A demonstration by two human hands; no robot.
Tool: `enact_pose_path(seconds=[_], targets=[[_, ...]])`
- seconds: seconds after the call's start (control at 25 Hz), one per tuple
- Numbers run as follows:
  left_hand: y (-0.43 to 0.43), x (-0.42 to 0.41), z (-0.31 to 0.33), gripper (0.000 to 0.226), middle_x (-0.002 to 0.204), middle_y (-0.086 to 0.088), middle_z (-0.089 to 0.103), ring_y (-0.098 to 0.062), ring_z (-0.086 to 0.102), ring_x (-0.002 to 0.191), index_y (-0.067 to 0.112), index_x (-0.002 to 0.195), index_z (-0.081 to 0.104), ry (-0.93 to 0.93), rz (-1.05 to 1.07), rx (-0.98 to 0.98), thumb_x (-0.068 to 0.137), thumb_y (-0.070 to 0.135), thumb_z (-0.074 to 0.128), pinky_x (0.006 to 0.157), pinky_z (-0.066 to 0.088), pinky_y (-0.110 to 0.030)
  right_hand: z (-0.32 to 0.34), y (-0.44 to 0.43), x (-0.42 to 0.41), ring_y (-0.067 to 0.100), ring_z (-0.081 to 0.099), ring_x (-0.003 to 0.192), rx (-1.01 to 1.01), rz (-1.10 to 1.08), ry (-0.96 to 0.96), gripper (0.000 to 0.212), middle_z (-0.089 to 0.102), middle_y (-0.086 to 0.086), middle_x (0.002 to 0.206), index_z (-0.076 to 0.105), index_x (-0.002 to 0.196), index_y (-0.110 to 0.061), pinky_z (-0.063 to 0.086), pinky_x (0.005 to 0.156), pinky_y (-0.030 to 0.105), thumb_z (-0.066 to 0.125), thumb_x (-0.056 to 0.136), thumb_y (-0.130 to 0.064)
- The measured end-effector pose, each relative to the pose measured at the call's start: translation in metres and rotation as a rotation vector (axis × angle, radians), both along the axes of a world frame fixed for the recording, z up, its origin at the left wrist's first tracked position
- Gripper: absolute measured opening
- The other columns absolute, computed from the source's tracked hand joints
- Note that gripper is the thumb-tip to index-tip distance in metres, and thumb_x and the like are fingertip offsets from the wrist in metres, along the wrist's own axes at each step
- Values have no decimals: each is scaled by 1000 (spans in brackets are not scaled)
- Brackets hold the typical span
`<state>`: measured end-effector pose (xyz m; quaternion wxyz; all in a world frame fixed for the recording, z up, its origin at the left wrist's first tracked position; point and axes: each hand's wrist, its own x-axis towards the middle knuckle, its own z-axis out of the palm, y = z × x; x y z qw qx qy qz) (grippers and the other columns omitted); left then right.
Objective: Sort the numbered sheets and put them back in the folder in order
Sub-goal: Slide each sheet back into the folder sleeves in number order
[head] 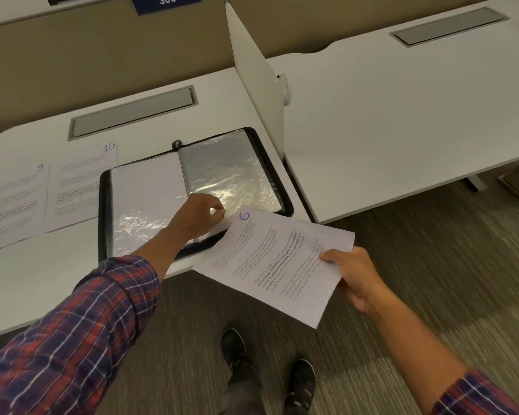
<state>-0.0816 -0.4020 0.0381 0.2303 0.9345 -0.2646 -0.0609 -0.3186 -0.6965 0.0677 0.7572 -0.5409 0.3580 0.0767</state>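
Open folder (103, 211) at tabletop's front right corner, left hand (200, 215) pinching plastic sleeve (231, 172), right hand (354, 277) gripping sheet 6 (270, 262)

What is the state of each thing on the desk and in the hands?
folder: open, flat on the desk
plastic sleeve: corner pinched by left hand
sheet 6: held in air by right hand
sheet 9: flat on desk, face up
sheet 10: flat on desk, face up
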Motion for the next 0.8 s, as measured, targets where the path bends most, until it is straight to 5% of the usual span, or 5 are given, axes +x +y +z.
enact_pose_path(seconds=[0.44, 0.6, 0.68, 0.8], targets=[[-14, -16, -2, 17, 101, 0, 71, -18, 65, 89, 15, 95, 76, -9, 19, 137, 95, 31, 74, 85, 59, -43, -7, 48, -9, 21, 72, 106, -28, -147, -48, 23, 75, 3, 114, 68, 111, -26, 60, 87, 35, 61, 103, -5], [-16, -22, -15, 33, 117, 2, 64, -18, 59, 103, 19, 108, 67, 52, 138, 176, 88, 41, 80, 91, 50, -36, -20, 58, -8, 18, 71, 109, -72, -103, -38, 28, 72, 0, 121, 63, 127, -27, 60, 87, 34, 62, 104, -12], [-18, -24, -19, 39, 119, -1, 63, -21, 60, 105, 18, 114, 67, 53, 187, 155, 86, 42, 82, 90, 50, -37, -27, 59, -3, 22, 63, 125, -361, -53, -40, 44, 63, 0, 137, 52, 140, -30, 58, 96, 42, 69, 100, -25], [-20, -23, -20, 40, 120, -3, 65, -23, 62, 105, 17, 115, 70, 30, 198, 141, 85, 42, 82, 91, 53, -40, -31, 66, 3, 24, 30, 153, -992, 86, -123, 87, 31, 5, 166, 24, 163, -21, 27, 124, 51, 72, 94, -44]])
